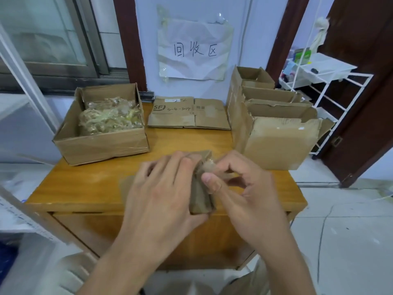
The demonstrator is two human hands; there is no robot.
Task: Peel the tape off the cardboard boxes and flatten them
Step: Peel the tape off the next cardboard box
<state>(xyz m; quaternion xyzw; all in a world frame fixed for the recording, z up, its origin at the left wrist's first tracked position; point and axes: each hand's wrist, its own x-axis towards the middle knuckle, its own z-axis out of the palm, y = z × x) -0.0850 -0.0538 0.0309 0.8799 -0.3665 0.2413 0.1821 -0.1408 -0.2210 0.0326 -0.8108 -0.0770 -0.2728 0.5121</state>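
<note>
A small brown cardboard box [201,199] sits at the front edge of the wooden table [89,184], partly hidden under my hands. My left hand [161,188] lies over its left side and grips it. My right hand [240,184] pinches a crumpled bit of clear tape [209,166] at the box's top, between thumb and fingers. The tape is still joined to the box.
At the back left stands an open box [100,143] filled with wads of peeled tape. Flattened cardboard [189,113] lies against the wall under a paper sign. Several open boxes [274,133] are stacked at the right. A white wire rack [331,86] stands beyond them.
</note>
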